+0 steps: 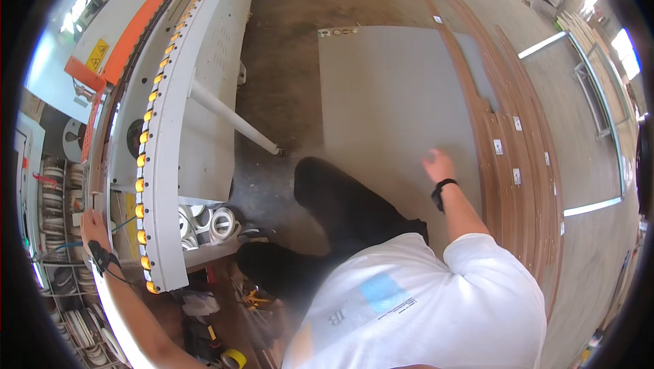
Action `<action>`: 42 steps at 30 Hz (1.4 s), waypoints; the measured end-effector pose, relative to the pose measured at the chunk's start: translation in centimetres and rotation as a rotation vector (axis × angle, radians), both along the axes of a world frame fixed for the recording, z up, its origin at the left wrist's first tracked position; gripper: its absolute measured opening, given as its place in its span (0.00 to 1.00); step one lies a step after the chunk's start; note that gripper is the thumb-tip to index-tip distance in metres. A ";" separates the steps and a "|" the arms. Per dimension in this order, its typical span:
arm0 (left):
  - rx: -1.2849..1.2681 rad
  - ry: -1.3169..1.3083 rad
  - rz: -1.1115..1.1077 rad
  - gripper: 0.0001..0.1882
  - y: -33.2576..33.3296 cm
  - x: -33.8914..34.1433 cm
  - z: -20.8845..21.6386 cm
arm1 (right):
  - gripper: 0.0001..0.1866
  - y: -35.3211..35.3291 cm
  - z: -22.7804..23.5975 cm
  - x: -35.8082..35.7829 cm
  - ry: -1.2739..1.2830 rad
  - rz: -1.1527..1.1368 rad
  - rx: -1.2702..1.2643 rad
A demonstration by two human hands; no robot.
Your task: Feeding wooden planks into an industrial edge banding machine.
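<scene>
Leftmost, reels of banding (53, 199) fill a rack beside a long white machine (211, 35). Just inside, a worker's left hand (94, 227) is at the near end of a narrow brown strip (99, 165), below an orange beam (146, 11); whether the fingers grip it cannot be told. A rail of yellow rollers (141, 185) stands between that hand and the worker's legs (340, 199), with white rolls (223, 225) beneath and a slanting support bar (235, 122) beyond. To the right, the right hand (439, 166), loosely curled and holding nothing, hangs over a large grey panel (388, 90). Long brown boards (504, 192) lie alongside, then a metal frame (622, 158).
</scene>
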State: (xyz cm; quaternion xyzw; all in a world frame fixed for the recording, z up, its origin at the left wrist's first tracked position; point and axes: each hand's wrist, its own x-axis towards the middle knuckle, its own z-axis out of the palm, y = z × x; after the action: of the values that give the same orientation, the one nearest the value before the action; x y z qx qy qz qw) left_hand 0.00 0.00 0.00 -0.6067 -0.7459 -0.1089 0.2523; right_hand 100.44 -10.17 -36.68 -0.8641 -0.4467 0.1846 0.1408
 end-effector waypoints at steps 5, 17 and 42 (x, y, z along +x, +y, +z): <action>-0.064 -0.059 0.009 0.17 -1.8 -4.3 0.8 | 0.34 -8.3 2.3 7.4 -0.326 -0.388 -0.136; -0.147 -0.081 0.102 0.20 -2.3 -3.6 -0.8 | 0.25 -16.8 -2.5 13.3 -0.631 -0.254 -0.210; 0.039 -0.233 0.026 0.15 -4.5 3.6 -0.9 | 0.35 -15.6 11.6 5.6 -0.417 -0.521 0.300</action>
State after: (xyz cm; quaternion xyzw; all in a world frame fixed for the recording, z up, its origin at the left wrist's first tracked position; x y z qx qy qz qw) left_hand 3.60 -4.46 -0.91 -0.5752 -0.7757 -0.1899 0.1769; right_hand 106.00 -25.75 -25.03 -0.9376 -0.2528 -0.1052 0.2144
